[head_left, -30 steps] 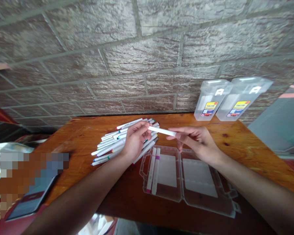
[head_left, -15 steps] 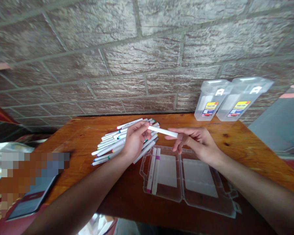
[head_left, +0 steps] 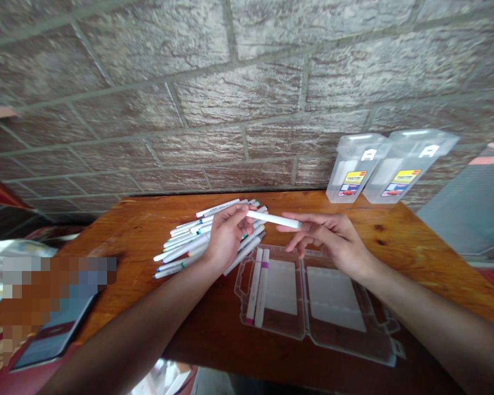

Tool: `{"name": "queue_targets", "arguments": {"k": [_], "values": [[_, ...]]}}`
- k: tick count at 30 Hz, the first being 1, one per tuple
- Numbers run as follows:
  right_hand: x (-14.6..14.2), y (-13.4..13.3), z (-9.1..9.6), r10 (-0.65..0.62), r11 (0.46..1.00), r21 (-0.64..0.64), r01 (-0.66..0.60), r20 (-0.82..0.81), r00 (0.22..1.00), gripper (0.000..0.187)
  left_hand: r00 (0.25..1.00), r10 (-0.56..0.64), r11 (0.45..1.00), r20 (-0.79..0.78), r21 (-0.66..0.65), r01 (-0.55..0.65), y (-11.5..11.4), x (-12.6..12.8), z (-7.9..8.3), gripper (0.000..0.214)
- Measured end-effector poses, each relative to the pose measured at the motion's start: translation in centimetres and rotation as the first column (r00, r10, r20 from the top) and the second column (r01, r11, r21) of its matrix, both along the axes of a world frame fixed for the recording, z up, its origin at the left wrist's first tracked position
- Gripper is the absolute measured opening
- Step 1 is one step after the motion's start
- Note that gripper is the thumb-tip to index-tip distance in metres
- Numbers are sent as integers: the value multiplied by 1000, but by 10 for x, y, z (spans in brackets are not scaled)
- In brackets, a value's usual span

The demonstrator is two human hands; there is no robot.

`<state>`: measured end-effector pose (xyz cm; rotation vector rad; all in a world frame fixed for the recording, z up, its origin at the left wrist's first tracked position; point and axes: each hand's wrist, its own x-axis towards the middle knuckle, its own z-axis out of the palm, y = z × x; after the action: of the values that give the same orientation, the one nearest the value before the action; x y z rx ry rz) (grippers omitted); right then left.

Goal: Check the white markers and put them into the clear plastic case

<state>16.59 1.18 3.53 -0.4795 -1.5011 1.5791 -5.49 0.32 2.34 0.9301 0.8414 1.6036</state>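
Observation:
A white marker pen is held level above the table between my two hands. My left hand pinches its left end between thumb and fingers. At the other end, my right hand has its thumb against the pen's tip and a finger stretched along behind it. Below my right hand lies a clear plastic case, opened flat. Two white markers with pink and purple bands stand side by side in its left half. A loose pile of white markers with coloured ends lies behind and left of my left hand.
Two translucent plastic containers with yellow labels stand at the back right against the brick wall. A tablet or phone, partly blurred out, lies at the left. The wooden table has its front edge below the case.
My right thumb and fingers have shifted slightly along the pen's right end, baring more of it. My left hand and the case have hardly moved.

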Motion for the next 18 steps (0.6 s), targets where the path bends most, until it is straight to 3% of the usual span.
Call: {"name": "queue_targets", "arguments": {"k": [6,12,18], "values": [[-1,3,-3,-187,980,82,182,67,980,26,996,5,999,-85,34,-2,0,1,-3,22],[-3,7,-5,-253,967,4,253,56,966,31,985,0,999,-172,47,9,-3,2,-3,22],[-2,11,-6,-277,956,-88,279,32,960,30,990,-39,998,-138,39,45,-6,2,-1,25]]}}
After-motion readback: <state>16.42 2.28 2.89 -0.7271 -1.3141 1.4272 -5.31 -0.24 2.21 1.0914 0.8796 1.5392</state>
